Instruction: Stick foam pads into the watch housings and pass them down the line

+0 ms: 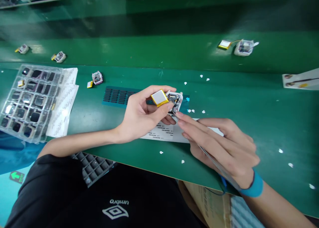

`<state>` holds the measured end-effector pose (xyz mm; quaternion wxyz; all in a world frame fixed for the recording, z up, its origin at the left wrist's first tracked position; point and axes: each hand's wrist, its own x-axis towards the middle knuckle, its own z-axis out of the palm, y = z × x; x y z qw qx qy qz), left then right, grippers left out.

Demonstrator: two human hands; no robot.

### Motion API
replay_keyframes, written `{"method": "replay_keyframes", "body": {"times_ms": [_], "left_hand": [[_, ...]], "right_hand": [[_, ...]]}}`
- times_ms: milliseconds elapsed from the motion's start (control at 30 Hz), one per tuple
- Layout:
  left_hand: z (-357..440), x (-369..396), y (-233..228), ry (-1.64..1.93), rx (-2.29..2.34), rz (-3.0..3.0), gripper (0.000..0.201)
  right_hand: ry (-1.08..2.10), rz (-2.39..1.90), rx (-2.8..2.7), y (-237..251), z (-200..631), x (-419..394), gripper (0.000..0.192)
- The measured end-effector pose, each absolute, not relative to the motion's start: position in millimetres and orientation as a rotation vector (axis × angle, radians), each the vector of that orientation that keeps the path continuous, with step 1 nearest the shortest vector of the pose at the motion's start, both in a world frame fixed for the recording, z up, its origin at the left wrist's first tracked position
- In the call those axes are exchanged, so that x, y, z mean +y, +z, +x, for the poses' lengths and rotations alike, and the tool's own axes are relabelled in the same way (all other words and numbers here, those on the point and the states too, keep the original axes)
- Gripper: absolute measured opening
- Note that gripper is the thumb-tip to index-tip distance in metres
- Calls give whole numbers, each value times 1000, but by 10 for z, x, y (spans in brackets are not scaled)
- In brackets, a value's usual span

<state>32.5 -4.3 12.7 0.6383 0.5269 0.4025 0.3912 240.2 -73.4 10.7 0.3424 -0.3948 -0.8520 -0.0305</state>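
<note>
Between the thumb and fingers of my left hand is a small white smartwatch case, its inner electronics facing up. A yellow-edged battery lies at the case's left side, above my left thumb. My right hand is closed around thin metal tweezers, whose tip reaches the lower edge of the case. What the tip touches is too small to make out. A blue band circles my right wrist. Beneath my hands lies a printed white sheet, partly on view.
A clear tray of watch parts stands at the left beside white sheets. Further cases with batteries, one a pinkish case, lie across the green bench. A blue sheet of dark strips and several white tabs are near my hands.
</note>
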Motion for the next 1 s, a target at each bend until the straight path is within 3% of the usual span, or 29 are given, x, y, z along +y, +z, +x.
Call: {"method": "replay_keyframes", "body": {"times_ms": [167, 333, 467, 533, 633, 733, 867, 1000], "left_hand": [[323, -27, 56, 934, 891, 1273, 30], [194, 335, 62, 710, 815, 1436, 23], [-236, 1194, 30, 750, 1162, 1949, 51], [-462, 1626, 55, 680, 1419, 2185, 35], [-559, 1979, 116, 659, 1477, 2376, 31], [-201, 1993, 57, 549, 1396, 2589, 20], [806, 1934, -218, 354, 1159, 2684, 39], [1714, 2052, -421, 461, 1167, 2577, 50]], "right_hand": [[-155, -1029, -2249, 86, 2380, -723, 49], [-192, -1001, -2259, 132, 2402, -727, 39], [-263, -912, -2231, 141, 2390, -731, 27], [-323, -862, -2221, 127, 2375, -729, 21], [-359, -816, -2183, 104, 2354, -723, 19], [-382, -802, -2174, 80, 2339, -712, 17], [-384, -787, -2192, 47, 2331, -688, 14], [-409, -758, -2202, 25, 2330, -677, 14]]}}
